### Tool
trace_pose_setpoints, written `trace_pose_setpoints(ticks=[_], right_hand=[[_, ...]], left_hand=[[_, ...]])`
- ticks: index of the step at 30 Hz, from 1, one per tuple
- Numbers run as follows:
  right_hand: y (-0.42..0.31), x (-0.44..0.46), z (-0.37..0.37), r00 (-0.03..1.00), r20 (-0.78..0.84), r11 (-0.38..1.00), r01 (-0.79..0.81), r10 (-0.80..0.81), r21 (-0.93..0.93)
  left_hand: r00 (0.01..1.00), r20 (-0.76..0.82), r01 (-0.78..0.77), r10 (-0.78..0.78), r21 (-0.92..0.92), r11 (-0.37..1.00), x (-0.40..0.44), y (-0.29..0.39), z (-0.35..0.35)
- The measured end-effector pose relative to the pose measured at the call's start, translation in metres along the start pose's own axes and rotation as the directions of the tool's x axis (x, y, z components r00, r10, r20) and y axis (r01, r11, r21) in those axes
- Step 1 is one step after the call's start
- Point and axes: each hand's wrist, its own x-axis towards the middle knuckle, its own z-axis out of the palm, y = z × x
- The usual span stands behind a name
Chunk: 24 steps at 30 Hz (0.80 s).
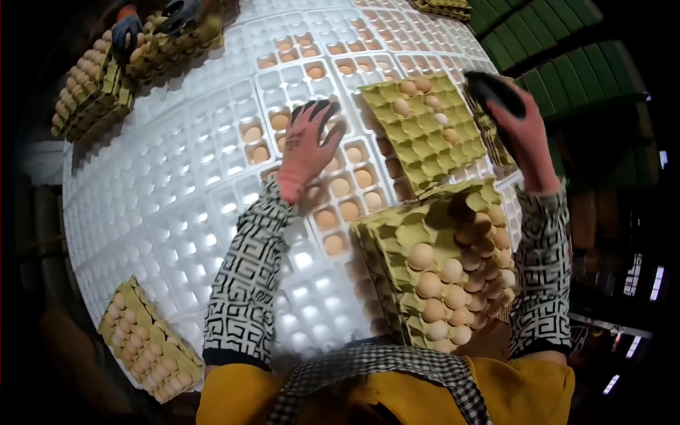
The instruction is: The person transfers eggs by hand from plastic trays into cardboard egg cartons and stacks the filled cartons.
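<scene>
My left hand (309, 142), in a pink glove with dark fingertips, reaches palm down over a white moulded tray (234, 117) with eggs in some cups. Its fingers are spread over the cups; nothing shows in them. On the right, my right hand (516, 127), gloved alike, is bent beside a yellow-green egg carton (425, 152) that holds several eggs. Its fingers look curled at the edge of stacked cartons, and what they hold, if anything, is hidden. Nearer my body, a tilted stack of cartons (389, 248) carries many eggs (428, 285).
At the far left, another person's gloved hands (127, 32) are over egg cartons (95, 106). A carton full of eggs (149, 347) lies at the near left edge. Green crates (567, 78) stand beyond the right edge.
</scene>
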Motion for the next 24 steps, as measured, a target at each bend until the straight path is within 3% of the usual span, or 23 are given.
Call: trace_pose_setpoints(ticks=[1,2,3,4,5,6,8,9,12,14,16,17,18,19,20,21,22,23,24], right_hand=[[-0.012,-0.029,-0.023,0.998,0.042,0.947,-0.022,0.037,-0.319],[-0.024,-0.058,-0.046,0.994,0.084,0.796,-0.008,0.074,-0.606],[-0.009,-0.08,-0.065,0.976,0.136,0.692,-0.02,0.17,-0.721],[0.001,-0.104,-0.069,0.962,0.135,0.782,-0.109,0.239,-0.614],[0.005,-0.126,-0.067,0.968,0.184,0.781,-0.018,0.169,-0.624],[0.022,-0.149,-0.062,0.965,0.258,0.754,0.134,0.049,-0.643],[-0.001,-0.174,-0.033,0.934,0.351,0.599,0.245,0.065,-0.763],[0.01,-0.184,-0.027,0.938,0.333,0.605,0.321,-0.096,-0.728],[0.009,-0.193,-0.019,0.952,0.285,0.601,0.295,-0.115,-0.743],[0.014,-0.201,-0.004,0.966,0.244,0.589,0.248,-0.088,-0.769],[0.022,-0.195,0.0,0.968,0.202,0.532,0.252,-0.151,-0.808],[0.031,-0.191,-0.006,0.973,0.181,0.684,0.229,-0.143,-0.692],[0.038,-0.188,-0.024,0.986,0.155,0.904,0.121,-0.062,-0.411],[0.049,-0.182,-0.048,0.985,0.17,0.998,-0.003,0.015,-0.07],[0.057,-0.179,-0.075,0.988,0.135,0.958,-0.11,0.077,0.263],[0.061,-0.176,-0.103,0.99,0.059,0.808,-0.138,0.127,0.573],[0.076,-0.166,-0.13,0.977,0.148,0.633,-0.211,0.152,0.745],[0.091,-0.157,-0.149,0.942,0.286,0.518,-0.337,0.179,0.786],[0.094,-0.148,-0.152,0.917,0.342,0.686,-0.385,0.206,0.617]], left_hand=[[0.993,0.106,0.07,-0.054,-0.152,0.986,0.003,0.029,-0.017],[0.971,0.222,0.155,-0.091,-0.288,0.945,0.002,0.06,-0.035],[0.959,0.282,0.088,0.007,-0.32,0.943,-0.004,0.093,-0.048],[0.937,0.307,-0.049,0.169,-0.363,0.93,-0.011,0.115,-0.047],[0.854,0.451,-0.151,0.259,-0.262,0.953,-0.016,0.143,-0.048],[0.787,0.553,-0.225,0.273,-0.154,0.962,-0.026,0.176,-0.052],[0.784,0.552,-0.402,0.284,0.103,0.91,-0.045,0.215,-0.046],[0.793,0.558,-0.392,0.245,0.158,0.906,-0.055,0.229,-0.047],[0.817,0.536,-0.473,0.214,0.409,0.78,-0.09,0.245,-0.031],[0.84,0.528,-0.388,0.129,0.416,0.822,-0.088,0.255,-0.024],[0.778,0.627,-0.318,0.035,0.346,0.883,-0.077,0.252,-0.025],[0.805,0.593,-0.168,-0.018,0.257,0.952,-0.073,0.259,-0.032],[0.823,0.561,-0.009,-0.087,0.167,0.986,-0.07,0.264,-0.044],[0.871,0.464,0.214,-0.161,-0.065,0.975,-0.068,0.261,-0.053],[0.885,0.382,0.395,-0.266,-0.313,0.864,-0.07,0.258,-0.062],[0.8,0.409,0.599,-0.439,-0.595,0.536,-0.07,0.262,-0.071],[0.821,0.398,0.558,-0.409,-0.709,0.431,-0.072,0.255,-0.07],[0.793,0.455,0.609,-0.405,-0.571,0.551,-0.07,0.249,-0.061],[0.753,0.513,0.636,-0.411,-0.409,0.655,-0.064,0.263,-0.056]])
